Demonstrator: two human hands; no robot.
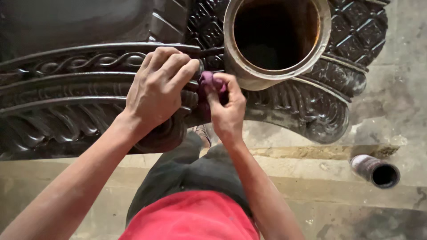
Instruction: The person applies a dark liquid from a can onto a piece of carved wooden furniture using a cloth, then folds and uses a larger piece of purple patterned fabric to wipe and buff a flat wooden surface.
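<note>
Red shirt (pixel 191 218) nearest; right hand (pixel 227 111) clamped on purple cloth (pixel 209 82), left hand (pixel 155 89) fisted on carved edge (pixel 89 60)

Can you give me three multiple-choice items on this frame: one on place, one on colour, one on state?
1. Where does the small open-ended cylinder lie?
A. inside the big round opening
B. on the concrete at lower right
C. in the left hand

2. What colour is the wad pinched in the right hand?
A. purple
B. yellow
C. white

3. How is the left hand placed?
A. hanging free in the air
B. flat on the floor
C. curled against the dark carved piece

Answers:
1 B, it lies on its side on the concrete, apart from the carved piece.
2 A, the wad between the right thumb and fingers is purple.
3 C, the fingers are bent and rest on the ornamented surface beside the round metal opening.
</note>
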